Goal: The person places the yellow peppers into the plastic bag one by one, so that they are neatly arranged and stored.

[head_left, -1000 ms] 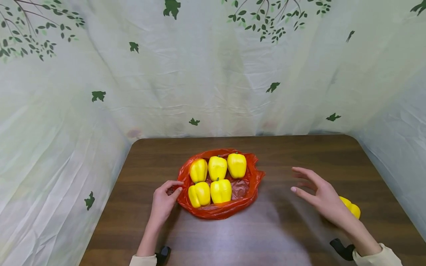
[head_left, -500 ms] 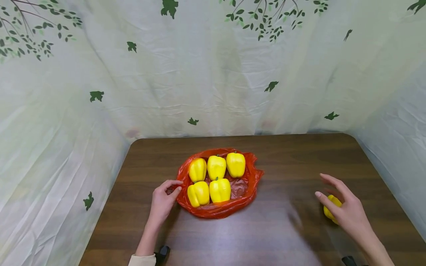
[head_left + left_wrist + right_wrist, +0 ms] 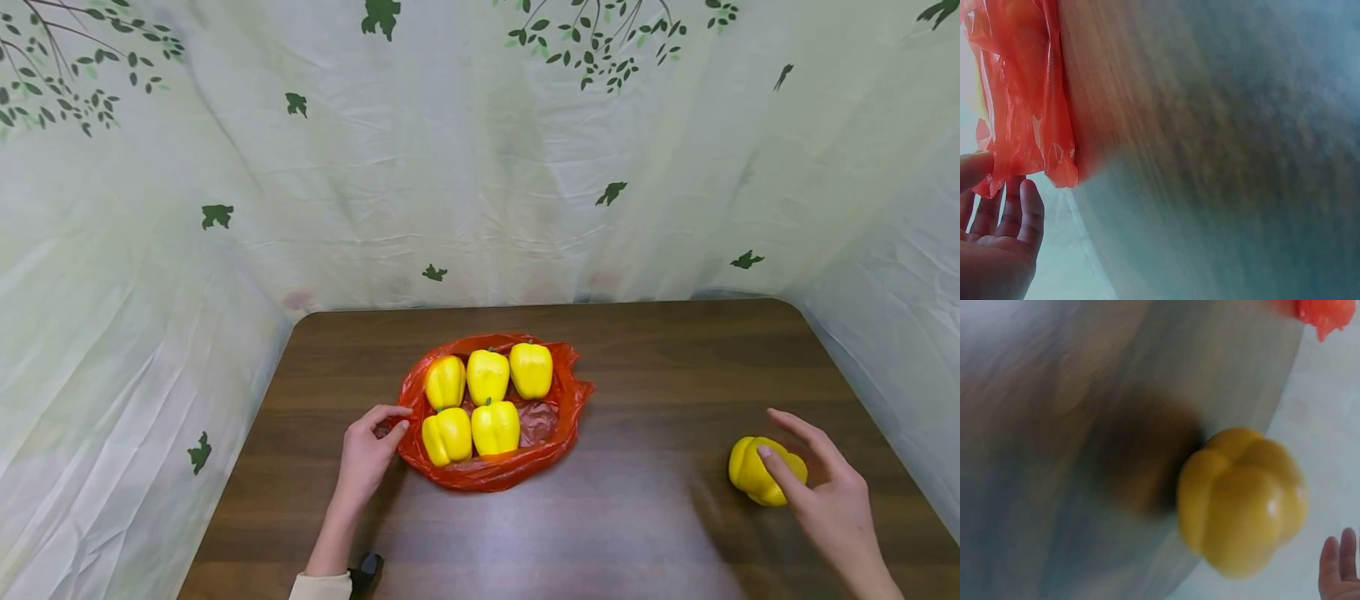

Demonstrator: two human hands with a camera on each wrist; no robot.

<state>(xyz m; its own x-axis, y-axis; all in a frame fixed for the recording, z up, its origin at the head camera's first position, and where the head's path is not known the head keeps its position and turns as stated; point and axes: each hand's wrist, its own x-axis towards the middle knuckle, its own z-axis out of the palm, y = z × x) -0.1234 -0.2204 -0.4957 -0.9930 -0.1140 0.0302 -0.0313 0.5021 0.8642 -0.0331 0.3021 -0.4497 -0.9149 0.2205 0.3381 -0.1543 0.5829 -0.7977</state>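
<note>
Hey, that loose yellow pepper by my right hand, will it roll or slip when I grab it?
The yellow pepper lies on its side on the bare table, so a nudge would probably roll it. Its glossy, lobed skin looks slick; a wide grip across the lobes seems safest. The right hand has its fingers over it, not yet closed.

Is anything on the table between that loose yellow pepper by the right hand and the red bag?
Nothing visible. The loose pepper, under the right hand, and the red bag have only bare table between them. The bag's near right corner is free of peppers.
</note>
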